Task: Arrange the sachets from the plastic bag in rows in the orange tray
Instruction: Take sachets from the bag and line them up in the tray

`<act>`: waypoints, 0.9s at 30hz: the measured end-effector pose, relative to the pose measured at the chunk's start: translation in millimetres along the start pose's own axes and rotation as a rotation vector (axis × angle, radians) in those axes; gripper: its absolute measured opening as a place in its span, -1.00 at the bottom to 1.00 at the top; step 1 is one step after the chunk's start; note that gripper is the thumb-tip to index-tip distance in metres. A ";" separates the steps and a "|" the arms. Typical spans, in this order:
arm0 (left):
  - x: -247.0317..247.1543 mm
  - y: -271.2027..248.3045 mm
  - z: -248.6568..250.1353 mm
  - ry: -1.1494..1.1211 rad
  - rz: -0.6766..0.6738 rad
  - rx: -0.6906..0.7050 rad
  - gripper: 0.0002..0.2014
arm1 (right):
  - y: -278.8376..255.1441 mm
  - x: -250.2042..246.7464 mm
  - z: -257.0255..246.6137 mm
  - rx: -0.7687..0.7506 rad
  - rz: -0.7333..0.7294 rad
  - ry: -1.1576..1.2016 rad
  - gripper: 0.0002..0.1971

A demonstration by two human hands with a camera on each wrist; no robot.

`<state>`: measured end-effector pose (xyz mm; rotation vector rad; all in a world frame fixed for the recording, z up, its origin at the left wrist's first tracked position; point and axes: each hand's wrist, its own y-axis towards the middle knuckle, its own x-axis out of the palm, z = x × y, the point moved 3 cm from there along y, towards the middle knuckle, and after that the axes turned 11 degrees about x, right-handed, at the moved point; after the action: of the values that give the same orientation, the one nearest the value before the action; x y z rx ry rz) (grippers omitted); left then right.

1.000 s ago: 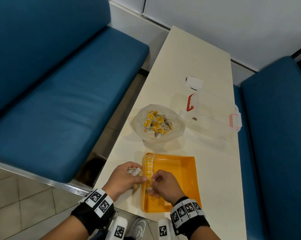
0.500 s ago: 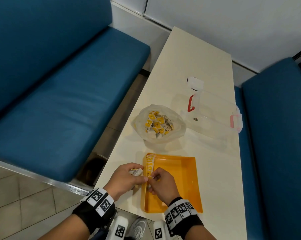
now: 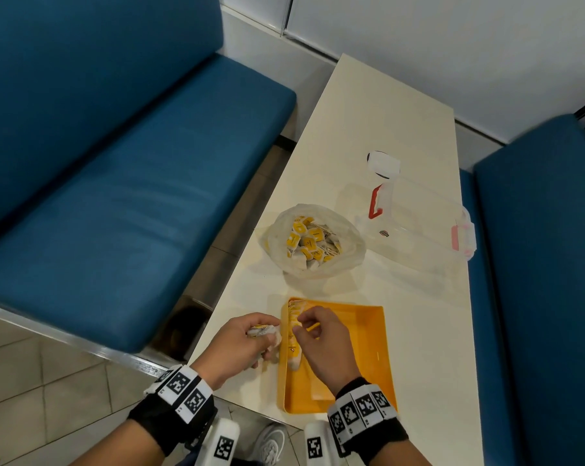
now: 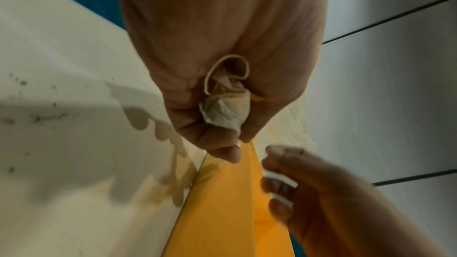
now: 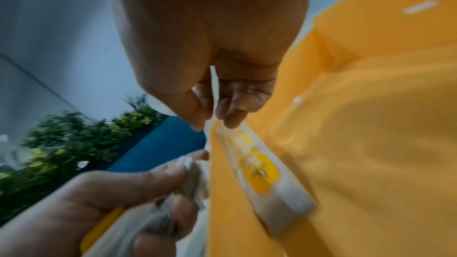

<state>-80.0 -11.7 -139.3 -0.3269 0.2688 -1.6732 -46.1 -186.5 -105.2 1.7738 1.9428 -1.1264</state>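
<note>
- The left hand (image 3: 247,344) sat just left of the orange tray (image 3: 368,358), its fingers curled round a crumpled bunch of sachets (image 4: 226,105); a fingertip touched the tray's left wall in the left wrist view.
- The right hand (image 3: 321,344) hovered over the tray's left side, thumb and forefinger pinching the edge of a single sachet (image 5: 214,89) above the row.
- A row of sachets (image 3: 294,334), white with yellow patches, stood along the tray's left wall, running from the far corner towards the near end.
- The plastic bag (image 3: 313,243) lay open on the cream table (image 3: 378,122) just beyond the tray, loose sachets heaped inside it.
- A clear plastic box (image 3: 425,223) with red and pink clips rested to the right of the bag, near the table's right edge.
- Blue benches (image 3: 116,169) flanked the table on both sides.
</note>
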 end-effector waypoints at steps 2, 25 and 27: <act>-1.2 -1.1 3.8 0.003 -0.027 0.030 -0.73 | -2.8 -3.6 -18.3 -0.126 -0.046 -0.006 -0.85; -4.0 -2.1 11.3 0.112 -0.139 0.113 -0.29 | 9.3 5.3 -49.1 -0.078 -0.249 -0.060 -0.88; -5.2 -1.5 8.9 0.110 -0.142 0.091 -0.34 | 11.1 0.2 -48.5 -0.064 -0.216 -0.039 -0.81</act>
<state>-77.6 -6.3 -130.8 -0.1897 0.2548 -1.8405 -21.7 -153.3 -77.4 1.5265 2.1621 -1.1411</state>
